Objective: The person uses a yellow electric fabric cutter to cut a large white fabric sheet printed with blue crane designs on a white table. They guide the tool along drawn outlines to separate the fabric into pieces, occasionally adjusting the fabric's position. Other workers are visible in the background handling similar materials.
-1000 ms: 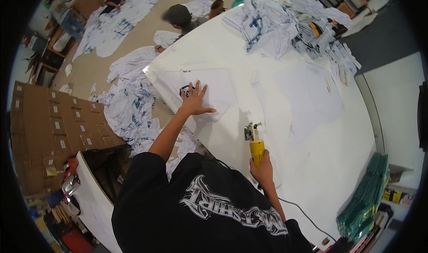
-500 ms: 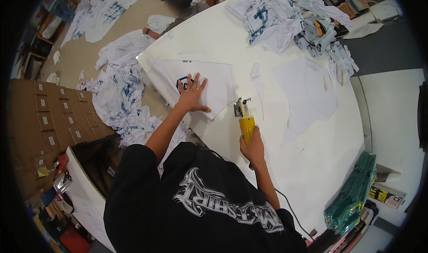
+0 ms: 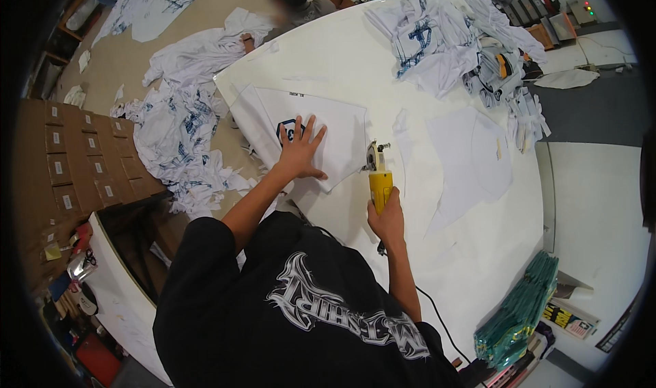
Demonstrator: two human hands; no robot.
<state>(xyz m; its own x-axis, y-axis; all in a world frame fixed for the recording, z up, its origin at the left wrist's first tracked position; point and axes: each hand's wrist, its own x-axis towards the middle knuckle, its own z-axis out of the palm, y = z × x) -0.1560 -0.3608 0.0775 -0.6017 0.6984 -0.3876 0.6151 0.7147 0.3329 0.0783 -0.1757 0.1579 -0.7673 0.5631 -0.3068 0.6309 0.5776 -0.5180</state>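
My left hand (image 3: 298, 152) lies flat with spread fingers on a white fabric piece (image 3: 338, 125), partly over its dark blue printed emblem (image 3: 287, 129). In my right hand (image 3: 388, 218) is a yellow electric rotary fabric cutter (image 3: 380, 186), gripped round its body. The cutter's metal head (image 3: 374, 157) stands at the right edge of the fabric; whether its blade touches the cloth I cannot tell. A narrow white fabric strip (image 3: 403, 142) lies just right of the cutter. Farther right is another large white cut piece (image 3: 468, 166), flat on the table.
Piled printed garments (image 3: 437, 46) cover the far right of the white table (image 3: 328, 53). Green plastic-wrapped packs (image 3: 519, 313) stand at its near right edge. The cutter's black cord (image 3: 441, 316) trails past my right arm. Cartons (image 3: 75, 162) and heaped cloth (image 3: 178, 142) are at left; another person (image 3: 301, 5) sits beyond the table.
The whole view has shifted slightly. The cutter has turned a little and its head stays beside the fabric's right edge. My left hand keeps its place on the cloth.
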